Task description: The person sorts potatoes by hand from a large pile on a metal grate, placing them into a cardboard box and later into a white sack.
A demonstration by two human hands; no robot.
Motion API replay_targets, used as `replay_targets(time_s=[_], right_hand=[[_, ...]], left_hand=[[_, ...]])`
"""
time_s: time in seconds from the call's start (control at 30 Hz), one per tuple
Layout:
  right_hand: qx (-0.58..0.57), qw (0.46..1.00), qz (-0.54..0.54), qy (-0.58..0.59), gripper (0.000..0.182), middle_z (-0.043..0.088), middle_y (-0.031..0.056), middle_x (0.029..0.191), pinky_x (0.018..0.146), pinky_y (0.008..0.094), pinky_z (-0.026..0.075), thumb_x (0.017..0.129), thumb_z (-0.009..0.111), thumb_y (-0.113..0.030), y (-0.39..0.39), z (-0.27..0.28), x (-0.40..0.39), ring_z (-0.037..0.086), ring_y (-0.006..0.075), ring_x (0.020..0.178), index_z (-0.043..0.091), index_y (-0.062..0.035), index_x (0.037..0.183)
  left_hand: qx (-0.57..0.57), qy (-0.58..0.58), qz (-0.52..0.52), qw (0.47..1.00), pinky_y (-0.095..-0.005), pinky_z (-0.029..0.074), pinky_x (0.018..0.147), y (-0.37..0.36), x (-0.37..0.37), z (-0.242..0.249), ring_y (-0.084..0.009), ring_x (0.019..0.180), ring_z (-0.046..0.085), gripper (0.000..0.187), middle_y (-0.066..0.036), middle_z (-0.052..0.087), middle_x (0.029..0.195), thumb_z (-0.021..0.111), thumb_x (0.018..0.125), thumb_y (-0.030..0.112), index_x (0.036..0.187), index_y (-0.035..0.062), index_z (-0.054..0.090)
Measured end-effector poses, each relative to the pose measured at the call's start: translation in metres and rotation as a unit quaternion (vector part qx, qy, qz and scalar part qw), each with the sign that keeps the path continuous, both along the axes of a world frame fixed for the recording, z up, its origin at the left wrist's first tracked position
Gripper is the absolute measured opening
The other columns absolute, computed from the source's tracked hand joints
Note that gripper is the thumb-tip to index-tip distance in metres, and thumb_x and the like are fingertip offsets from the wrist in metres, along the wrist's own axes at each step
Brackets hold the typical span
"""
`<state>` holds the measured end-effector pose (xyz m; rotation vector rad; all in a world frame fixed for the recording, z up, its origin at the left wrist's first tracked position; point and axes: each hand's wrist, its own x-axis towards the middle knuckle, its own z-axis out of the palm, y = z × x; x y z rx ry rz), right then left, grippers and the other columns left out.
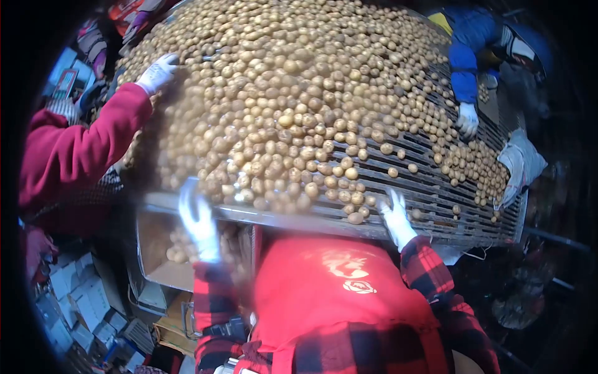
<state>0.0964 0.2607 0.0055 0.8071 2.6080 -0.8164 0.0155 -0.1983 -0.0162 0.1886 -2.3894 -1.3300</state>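
A large heap of small round potatoes (261, 118) covers most of a slatted table (430, 206). My left hand (200, 225), in a white glove, is at the table's metal front edge (268, 217), above an open box; it is blurred, but its fingers look apart and no potato shows in it. My right hand (396, 219), also white-gloved, is over the slats by the front edge, fingers spread, just right of a few loose potatoes (355, 217). Below my left hand the box (168, 274) has some potatoes in it, partly blurred.
On the left, a co-worker's gloved hand (159, 71) reaches into the heap. Across at the right, another person's gloved hand (467, 120) touches the slats beside potatoes. A pale sack (522, 163) hangs at the right end. White boxes (87, 296) are stacked at lower left.
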Motion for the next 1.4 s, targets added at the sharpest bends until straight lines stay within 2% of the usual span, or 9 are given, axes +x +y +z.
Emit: replay_targets(time_s=[0.13,0.2,0.5,0.63,0.73,0.87,0.93,1.2,1.4], right_hand=[[-0.334,0.913,-0.213,0.098,0.059,0.043,0.0208,0.149,0.113,0.0427,0.034,0.099,0.061,-0.02,0.03,0.045,-0.008,0.038,0.0311,0.142,0.038,-0.0097,0.152],[0.257,0.948,0.146,0.12,0.081,0.041,0.0204,0.15,0.111,0.0496,0.034,0.082,0.076,-0.032,0.086,0.018,0.009,0.043,0.0336,0.135,0.038,-0.0074,0.15],[0.219,0.919,0.308,0.117,0.127,0.021,0.0287,0.156,0.12,0.0613,0.013,0.053,0.09,-0.048,0.067,-0.026,-0.034,0.015,0.0464,0.148,0.026,-0.0023,0.154],[0.258,0.874,0.401,-0.094,0.116,0.031,0.0226,0.156,0.121,0.0571,0.007,0.07,0.065,-0.073,-0.006,0.003,-0.1,0.025,0.0399,0.146,0.026,-0.004,0.155],[0.219,0.89,0.393,0.071,0.114,0.027,0.0233,0.158,0.12,0.0551,0.01,0.075,0.057,-0.075,-0.044,-0.036,-0.123,0.024,0.0403,0.146,0.025,0.0011,0.154],[0.098,0.936,0.315,0.126,0.119,0.023,0.0298,0.157,0.119,0.0515,0.02,0.072,0.075,-0.054,-0.082,-0.03,-0.178,0.026,0.0425,0.145,0.014,0.0086,0.153],[0.26,0.874,0.409,0.041,0.084,0.017,0.0298,0.159,0.117,0.0488,0.026,0.089,0.053,-0.031,-0.114,-0.011,-0.203,0.02,0.042,0.148,0.019,0.0119,0.152],[0.149,0.914,0.336,0.172,0.106,0.013,0.0278,0.16,0.113,0.0443,0.035,0.077,0.076,-0.031,-0.205,-0.019,-0.293,0.031,0.0456,0.142,0.012,-0.0025,0.157],[0.35,0.848,0.338,0.21,0.079,0.018,0.0187,0.163,0.116,0.0632,0.019,0.09,0.054,-0.037,-0.268,-0.044,-0.345,0.022,0.0519,0.143,0.023,-0.0101,0.158]], left_hand=[[-0.063,-0.084,-0.02,0.994,-0.0405,0.036,0.112,0.038,-0.025,-0.022,-0.0297,0.131,0.05,0.032,-0.015,0.059,0.133,0.057,0.095,0.009,0.125,0.0011,0.063],[-0.188,-0.071,-0.02,0.979,-0.0473,0.038,0.105,0.048,-0.032,-0.015,-0.0357,0.125,0.051,0.035,-0.016,0.06,0.127,0.059,0.089,0.014,0.122,0.0071,0.066],[-0.301,-0.059,0.016,0.952,-0.0472,0.043,0.104,0.062,-0.038,-0.006,-0.0372,0.12,0.056,0.031,-0.019,0.061,0.127,0.063,0.089,0.014,0.12,0.0069,0.067],[-0.293,-0.076,0.015,0.953,-0.0472,0.042,0.104,0.066,-0.04,0.0,-0.0364,0.122,0.055,0.034,-0.019,0.06,0.128,0.064,0.088,0.013,0.122,0.0083,0.066],[-0.302,-0.094,0.029,0.948,-0.0467,0.042,0.104,0.067,-0.038,0.0,-0.0361,0.123,0.055,0.036,-0.017,0.06,0.13,0.064,0.087,0.013,0.123,0.0092,0.066],[-0.289,-0.117,0.047,0.949,-0.0487,0.041,0.105,0.071,-0.039,0.003,-0.0371,0.122,0.054,0.04,-0.016,0.06,0.13,0.065,0.085,0.014,0.125,0.0115,0.065],[-0.292,-0.122,0.037,0.948,-0.0492,0.04,0.105,0.07,-0.04,0.004,-0.0368,0.121,0.054,0.043,-0.016,0.059,0.13,0.065,0.084,0.014,0.126,0.0108,0.064],[-0.295,-0.162,0.042,0.941,-0.0511,0.038,0.106,0.071,-0.04,0.004,-0.0384,0.121,0.051,0.045,-0.015,0.058,0.132,0.065,0.083,0.018,0.128,0.0103,0.062],[-0.277,-0.137,0.042,0.95,-0.0516,0.041,0.101,0.068,-0.044,0.004,-0.0372,0.116,0.055,0.04,-0.015,0.059,0.127,0.067,0.081,0.016,0.12,0.0103,0.064]])
